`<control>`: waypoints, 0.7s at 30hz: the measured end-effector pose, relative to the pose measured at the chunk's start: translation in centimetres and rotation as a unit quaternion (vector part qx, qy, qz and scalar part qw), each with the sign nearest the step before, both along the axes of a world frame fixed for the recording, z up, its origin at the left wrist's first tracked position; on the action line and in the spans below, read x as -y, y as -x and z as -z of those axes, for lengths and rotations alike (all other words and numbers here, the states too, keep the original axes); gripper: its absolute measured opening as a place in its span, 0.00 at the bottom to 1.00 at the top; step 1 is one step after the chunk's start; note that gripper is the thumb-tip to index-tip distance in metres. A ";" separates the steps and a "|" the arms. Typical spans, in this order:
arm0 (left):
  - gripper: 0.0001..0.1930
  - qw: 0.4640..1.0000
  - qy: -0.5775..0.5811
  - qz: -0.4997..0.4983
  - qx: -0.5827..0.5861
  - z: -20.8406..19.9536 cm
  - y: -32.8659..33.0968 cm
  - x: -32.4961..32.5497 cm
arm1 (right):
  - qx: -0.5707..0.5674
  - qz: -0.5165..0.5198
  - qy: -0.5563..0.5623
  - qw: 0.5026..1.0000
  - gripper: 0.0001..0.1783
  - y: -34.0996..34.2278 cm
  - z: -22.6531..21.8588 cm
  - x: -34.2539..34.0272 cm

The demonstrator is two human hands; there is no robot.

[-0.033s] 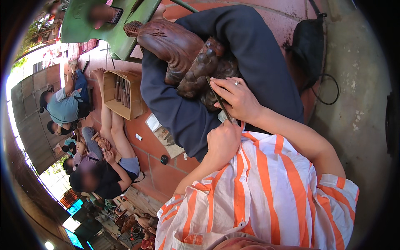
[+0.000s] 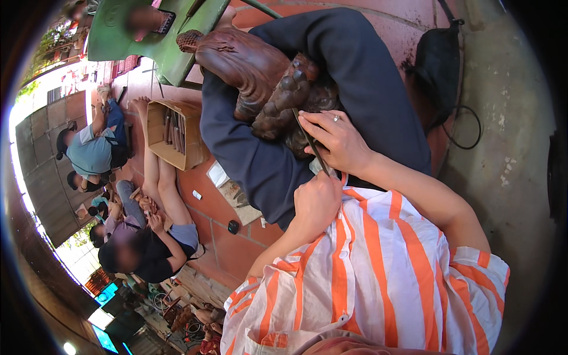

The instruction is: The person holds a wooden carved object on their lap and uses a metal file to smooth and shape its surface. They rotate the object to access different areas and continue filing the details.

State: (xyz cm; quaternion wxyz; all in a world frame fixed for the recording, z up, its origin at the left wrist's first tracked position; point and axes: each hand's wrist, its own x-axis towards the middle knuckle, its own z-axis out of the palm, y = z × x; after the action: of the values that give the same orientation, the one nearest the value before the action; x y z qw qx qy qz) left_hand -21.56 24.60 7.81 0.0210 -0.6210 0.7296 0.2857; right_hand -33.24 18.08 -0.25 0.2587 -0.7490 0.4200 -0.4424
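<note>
A dark brown carved wooden statue (image 2: 242, 62) lies tilted across my lap between my navy-trousered legs, its knobbly base (image 2: 288, 89) toward me. My left hand (image 2: 318, 198) is closed in a fist round the near end of a slim, dark, bar-shaped tool (image 2: 312, 142); whether it is a file or a chisel I cannot tell. Farther up the same tool, my right hand (image 2: 340, 142), with a ring on one finger, presses its fingers along the shaft. The tool's far tip meets the rounded lumps of the base. My left fist hides the tool's near end.
Left of my leg stands an open cardboard box (image 2: 192, 142) holding several long tools. A green chair (image 2: 127, 35) with a phone (image 2: 167, 22) is at the far left. A black bag (image 2: 436, 71) lies right. A small black round object (image 2: 233, 226) is on the tiles. Other people sit left.
</note>
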 end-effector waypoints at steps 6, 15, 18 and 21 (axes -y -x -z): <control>0.12 0.999 0.028 0.013 -0.015 -0.1 0.0 0.2 | 0.020 0.019 0.006 1.000 0.32 -0.1 -0.1 0.0; 0.13 1.000 0.016 0.016 -0.011 -0.1 0.1 0.4 | 0.013 0.007 -0.004 1.000 0.33 0.1 -0.2 0.1; 0.13 1.000 0.003 0.011 -0.006 -0.2 0.0 0.2 | 0.003 0.004 0.003 1.000 0.32 0.2 -0.1 0.0; 0.13 0.999 0.018 0.015 -0.022 -0.3 0.0 0.3 | 0.008 0.013 0.000 1.000 0.33 0.0 -0.1 0.0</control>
State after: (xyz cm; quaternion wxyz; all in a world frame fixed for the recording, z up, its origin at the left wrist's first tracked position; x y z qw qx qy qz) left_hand -21.58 24.26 8.16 -0.0021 -0.6042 0.7439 0.2856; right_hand -33.26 18.08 -0.11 0.2561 -0.7399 0.4278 -0.4516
